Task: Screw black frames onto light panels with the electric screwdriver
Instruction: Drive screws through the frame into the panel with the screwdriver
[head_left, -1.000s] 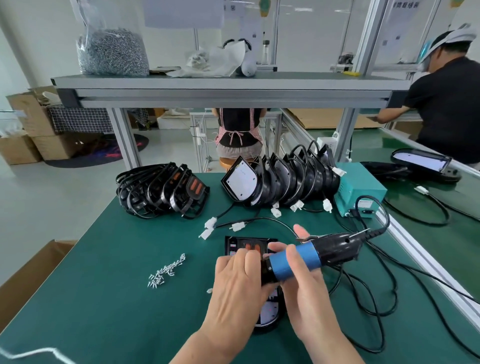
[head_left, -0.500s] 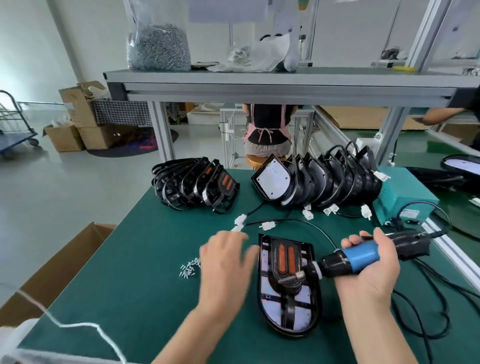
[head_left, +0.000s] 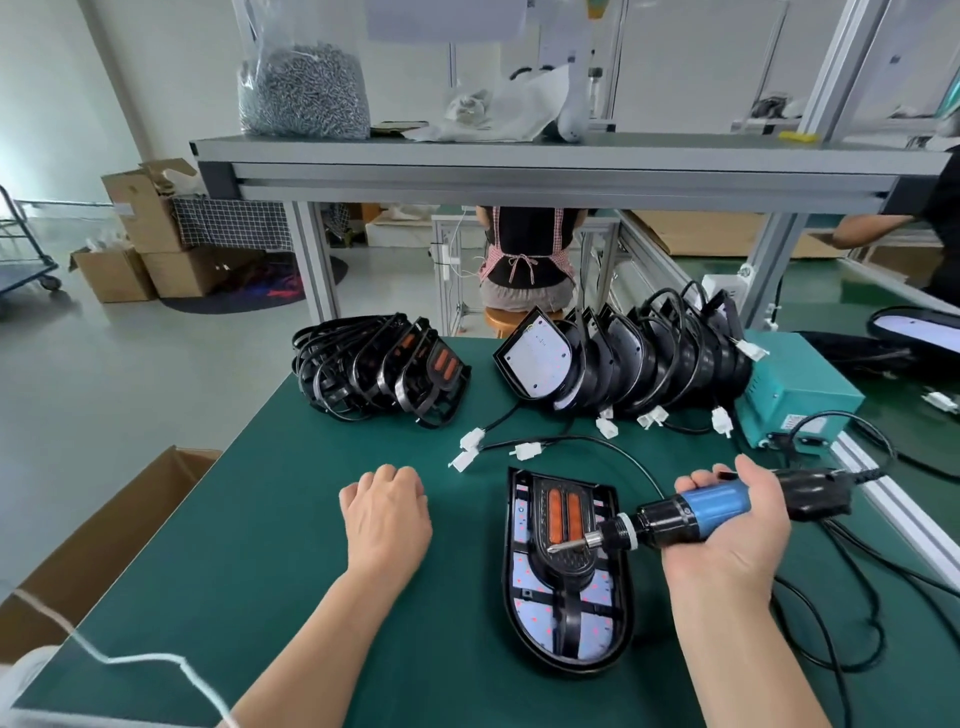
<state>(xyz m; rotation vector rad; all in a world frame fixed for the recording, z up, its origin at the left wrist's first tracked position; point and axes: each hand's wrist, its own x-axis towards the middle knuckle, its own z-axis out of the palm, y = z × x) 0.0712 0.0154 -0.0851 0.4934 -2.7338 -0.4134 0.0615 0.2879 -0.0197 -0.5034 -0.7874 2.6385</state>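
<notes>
Tabletop (head_left: 291, 545) in green carries everything: a stack of spare black frames (head_left: 384, 371) at the back left, a leaning row of light panels (head_left: 623, 358) at the back right, and, nearest you, the one light panel (head_left: 530, 618) lying flat with its black frame (head_left: 569, 564) seated on top. Your right hand (head_left: 727, 556) wraps the blue grip of the electric screwdriver (head_left: 717, 506), which lies nearly level. Its bit (head_left: 569, 544) hovers over the frame's middle, not on any screw. Your left hand (head_left: 387, 514) rests knuckles-up on the tabletop, well left of the panel, fingers curled under; the fingertips are hidden, so I cannot tell whether they pinch a screw. The step in hand is likely fetching and seating the next screw. To do it well, stand the driver upright over the hole before you pull the trigger and steady the frame with the left hand so it cannot shift on the panel. Then press straight down, so the bit does not skid across the lit face. Screw holes, and any screws already driven, are too small to make out — and no loose screws show beside the left hand.
</notes>
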